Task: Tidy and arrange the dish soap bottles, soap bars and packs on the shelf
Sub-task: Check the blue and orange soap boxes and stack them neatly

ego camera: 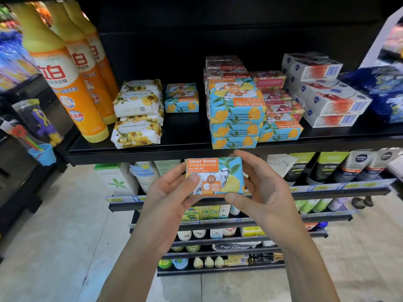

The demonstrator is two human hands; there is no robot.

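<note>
I hold a blue and yellow Goat Soap bar [214, 176] in front of the black shelf [139, 149], just below its front edge. My left hand [172, 192] grips its left side and my right hand [259, 188] grips its right side. On the shelf stand three orange dish soap bottles [69, 83] at the left. Beside them lie white floral soap bars [137, 112], a small stack of blue Goat Soap bars [182, 101], a taller stack of the same bars [236, 114], pink soap bars [277, 99] and white boxed soap packs [327, 92].
A dark blue bag [379, 92] lies at the shelf's right end. Lower shelves [239, 199] hold tubes, bottles and boxes. Toys in packets and a blue bucket [42, 153] hang on a rack at the left. Pale tiled floor lies below.
</note>
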